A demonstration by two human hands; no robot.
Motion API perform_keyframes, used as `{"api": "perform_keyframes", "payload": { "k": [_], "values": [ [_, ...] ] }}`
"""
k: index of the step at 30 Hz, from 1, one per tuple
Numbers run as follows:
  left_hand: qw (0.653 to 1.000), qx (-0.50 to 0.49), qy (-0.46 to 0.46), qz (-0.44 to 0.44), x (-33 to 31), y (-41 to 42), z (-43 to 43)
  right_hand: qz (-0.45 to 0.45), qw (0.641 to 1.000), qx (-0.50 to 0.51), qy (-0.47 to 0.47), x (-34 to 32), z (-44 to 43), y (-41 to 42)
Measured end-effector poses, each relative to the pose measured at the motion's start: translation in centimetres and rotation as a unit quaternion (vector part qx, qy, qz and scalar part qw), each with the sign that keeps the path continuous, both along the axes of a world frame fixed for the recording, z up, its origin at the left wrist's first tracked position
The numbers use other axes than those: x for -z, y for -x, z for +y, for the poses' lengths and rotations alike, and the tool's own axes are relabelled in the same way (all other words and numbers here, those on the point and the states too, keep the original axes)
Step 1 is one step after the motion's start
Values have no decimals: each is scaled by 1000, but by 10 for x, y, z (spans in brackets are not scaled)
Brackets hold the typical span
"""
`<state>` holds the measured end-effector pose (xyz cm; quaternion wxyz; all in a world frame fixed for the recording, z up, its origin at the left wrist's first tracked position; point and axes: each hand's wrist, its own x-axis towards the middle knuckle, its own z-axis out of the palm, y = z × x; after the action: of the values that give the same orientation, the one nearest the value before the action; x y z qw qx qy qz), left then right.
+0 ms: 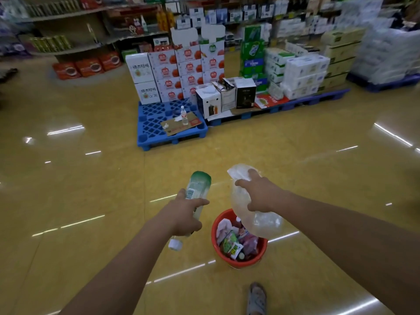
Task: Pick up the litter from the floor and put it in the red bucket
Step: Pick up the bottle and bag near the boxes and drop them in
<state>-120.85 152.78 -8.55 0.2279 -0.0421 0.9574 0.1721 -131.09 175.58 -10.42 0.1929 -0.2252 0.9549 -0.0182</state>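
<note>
As the drop-off step is judged in hand, a plastic bottle (pixel 198 187) is gripped by the left hand (pixel 184 214) beside the red bucket (pixel 227 258), a clear bag (pixel 261 223) clutched by the right hand (pixel 259 194) over it; release above the opening is required next.

Open yellow floor (pixel 79 178) is stretching across the left, middle and right of the frame, leaving wide passage around the red bucket (pixel 221 254) at lower centre. Wrappers (pixel 231 244) are crowding the bucket's mouth, and the clear plastic bag (pixel 263 223) gripped by the right hand (pixel 261 194) is hanging over its upper right rim. The bottle (pixel 198 185) held in the left hand (pixel 184 214) is hovering just left of the bucket. A blue pallet (pixel 147 130) and stacked boxes (pixel 188 69) are blocking the upper centre; a foot (pixel 256 298) is standing below the bucket.
</note>
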Motion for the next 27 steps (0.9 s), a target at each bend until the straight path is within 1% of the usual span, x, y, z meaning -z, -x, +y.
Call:
{"api": "perform_keyframes", "payload": {
  "k": [7, 14, 17, 22, 27],
  "values": [
    [998, -19, -4, -60, 47, 78, 14, -51, 999, -12, 5, 50, 8, 81],
    [994, -30, -38, -95, 111, 137, 39, -99, 995, -27, -17, 113, 12, 143],
    [992, -36, -53, -107, 145, 152, 43, -120, 992, -28, -17, 145, 12, 159],
    [985, -44, -112, -127, 219, 173, 43, -167, 985, -14, -27, 215, 15, 171],
    [973, -58, -152, -161, 308, 189, 49, -191, 981, 10, -35, 307, 15, 175]
  ]
}}
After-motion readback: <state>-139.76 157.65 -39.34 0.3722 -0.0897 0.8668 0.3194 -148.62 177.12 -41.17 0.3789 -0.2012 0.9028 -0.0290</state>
